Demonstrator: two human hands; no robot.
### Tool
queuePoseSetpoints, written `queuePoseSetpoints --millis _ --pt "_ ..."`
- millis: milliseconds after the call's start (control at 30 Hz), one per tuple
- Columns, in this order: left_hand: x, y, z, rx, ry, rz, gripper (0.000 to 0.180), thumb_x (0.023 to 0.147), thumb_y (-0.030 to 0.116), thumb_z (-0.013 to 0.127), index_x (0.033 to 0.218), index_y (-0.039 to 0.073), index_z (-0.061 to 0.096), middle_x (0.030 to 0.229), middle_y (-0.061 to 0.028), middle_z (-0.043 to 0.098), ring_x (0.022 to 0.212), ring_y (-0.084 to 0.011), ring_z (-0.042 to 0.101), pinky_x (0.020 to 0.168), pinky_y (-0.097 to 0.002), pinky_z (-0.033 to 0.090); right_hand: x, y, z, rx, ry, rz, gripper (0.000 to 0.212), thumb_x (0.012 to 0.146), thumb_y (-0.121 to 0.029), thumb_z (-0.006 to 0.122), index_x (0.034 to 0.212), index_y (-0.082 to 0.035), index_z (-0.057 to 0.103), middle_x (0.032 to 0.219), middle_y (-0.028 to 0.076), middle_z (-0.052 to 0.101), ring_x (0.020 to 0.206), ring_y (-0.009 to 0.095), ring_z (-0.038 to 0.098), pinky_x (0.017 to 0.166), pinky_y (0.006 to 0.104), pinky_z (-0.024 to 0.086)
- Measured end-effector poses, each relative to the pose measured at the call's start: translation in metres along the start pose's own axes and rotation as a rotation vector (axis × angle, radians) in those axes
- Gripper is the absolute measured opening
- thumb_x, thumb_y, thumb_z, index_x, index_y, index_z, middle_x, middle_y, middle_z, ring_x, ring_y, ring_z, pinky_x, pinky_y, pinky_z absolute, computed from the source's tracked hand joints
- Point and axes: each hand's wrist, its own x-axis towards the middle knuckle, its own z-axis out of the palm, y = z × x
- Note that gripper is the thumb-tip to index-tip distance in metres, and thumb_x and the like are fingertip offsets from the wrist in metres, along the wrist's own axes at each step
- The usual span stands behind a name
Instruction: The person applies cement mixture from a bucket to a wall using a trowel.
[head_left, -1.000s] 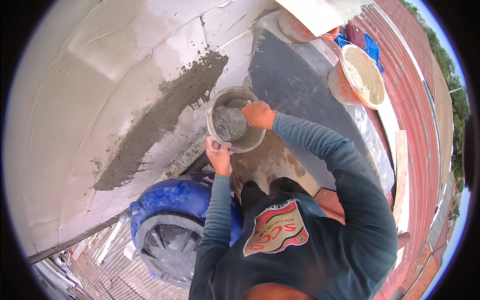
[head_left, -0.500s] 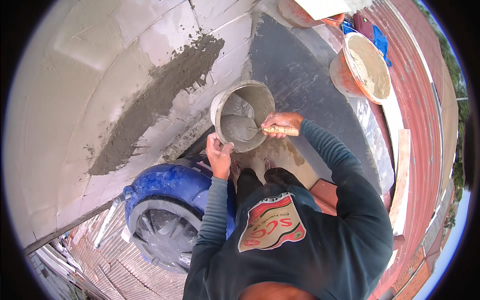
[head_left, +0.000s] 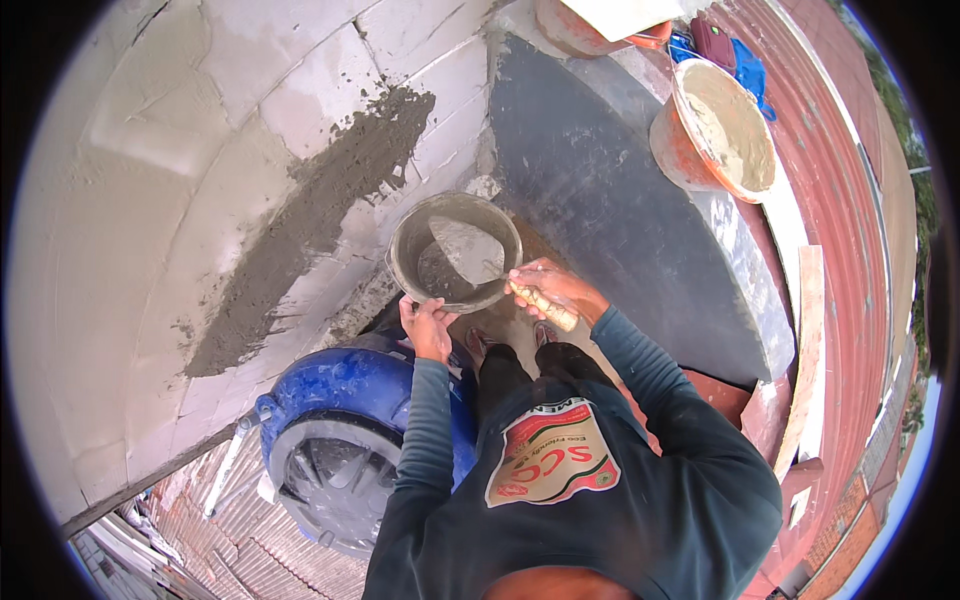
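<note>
Trowel point(head_left: 472, 252) in right fingers point(head_left: 533, 273), blade at bucket point(head_left: 408, 240) mouth.

A head-worn fisheye looks down at the hands point(head_left: 429, 328).

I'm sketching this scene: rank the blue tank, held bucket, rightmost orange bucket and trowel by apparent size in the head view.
Largest: blue tank
Then, too alike to rank: held bucket and rightmost orange bucket
Smallest: trowel
</note>
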Motion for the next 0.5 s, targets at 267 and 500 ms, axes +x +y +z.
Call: queuePoseSetpoints --millis 267,500 --pt "0.023 0.006 -0.019 -0.024 0.050 -0.017 0.038 0.084 -0.009 0.053 0.112 0.015 0.044 0.096 -0.0097 0.062 0.077 -0.0237 0.067 0.063 -0.0471 0.059 -0.009 -0.050 0.040 0.220 0.308 -0.356 0.030 0.100 -0.025 0.063 0.106 0.004 0.063 0.080 0.010 0.064 0.056 0.016 0.060 0.048 0.0302 0.054" --pt "0.034 0.007 -0.016 -0.030 0.079 0.018 0.040 0.082 -0.008 0.053 0.115 0.012 0.042 0.093 -0.0108 0.060 0.074 -0.0246 0.066 0.059 -0.0462 0.060 0.130 -0.113 0.128 0.308 0.621 -0.638 0.015 0.092 -0.012 0.068 0.093 0.004 0.066 0.075 0.008 0.064 0.056 0.017 0.062 0.047 0.0324 0.053"
